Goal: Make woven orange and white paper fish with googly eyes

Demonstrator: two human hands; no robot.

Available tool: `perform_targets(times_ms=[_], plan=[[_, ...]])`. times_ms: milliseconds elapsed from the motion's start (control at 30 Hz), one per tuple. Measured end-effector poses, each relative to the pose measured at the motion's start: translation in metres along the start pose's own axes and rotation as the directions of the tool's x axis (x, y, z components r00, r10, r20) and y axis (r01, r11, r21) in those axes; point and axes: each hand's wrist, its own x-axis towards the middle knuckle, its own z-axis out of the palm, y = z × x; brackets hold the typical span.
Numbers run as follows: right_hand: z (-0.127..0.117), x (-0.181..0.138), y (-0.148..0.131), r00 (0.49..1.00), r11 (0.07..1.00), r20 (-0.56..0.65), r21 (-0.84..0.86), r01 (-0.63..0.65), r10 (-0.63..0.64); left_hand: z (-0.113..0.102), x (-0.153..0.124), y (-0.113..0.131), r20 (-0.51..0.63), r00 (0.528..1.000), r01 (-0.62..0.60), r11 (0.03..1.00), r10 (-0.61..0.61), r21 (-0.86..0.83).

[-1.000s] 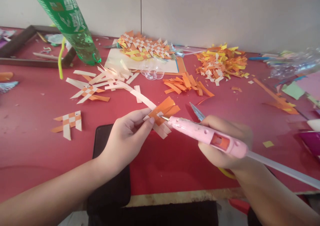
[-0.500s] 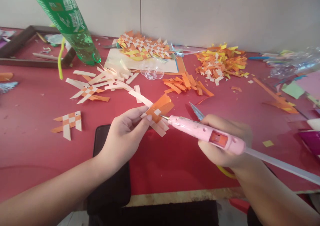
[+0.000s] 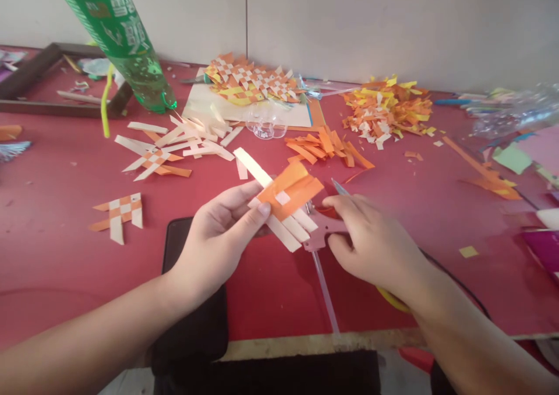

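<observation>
My left hand pinches a small woven paper piece of orange and cream strips between thumb and fingers. Its loose cream strip ends stick out up-left and down-right. Just right of it, low over the red table, is a pink glue gun, its front part hidden behind the paper, with a clear glue stick trailing toward the table's front edge. Around the gun's handle are the thumb and index finger of my right hand. Partly under that hand lie scissors, with a silver blade and yellow handle showing.
Cream strips, orange strips and a heap of paper scraps lie behind my hands. A green bottle stands at the back left beside a dark frame. A black phone-like slab sits under my left forearm.
The glue gun has left the woven paper's face and been lowered and turned, its stick now pointing toward the front edge. The woven piece has shifted slightly right in my left hand.
</observation>
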Motion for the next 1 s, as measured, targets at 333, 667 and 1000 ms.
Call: perform_targets(times_ms=[333,667,1000], plan=[[-0.018,-0.002,-0.009,0.980,0.837,-0.200,0.537,0.104,0.007,0.003,-0.009,0.000,0.431,0.863,0.027,0.876,-0.264,0.482],[-0.013,0.003,-0.016,0.907,0.693,-0.364,0.599,0.401,-0.211,0.001,-0.002,-0.002,0.423,0.828,0.113,0.849,-0.368,0.517],[-0.013,0.003,-0.017,0.873,0.778,-0.346,0.417,0.471,-0.343,-0.001,0.003,0.001,0.402,0.828,0.281,0.909,-0.392,0.307]])
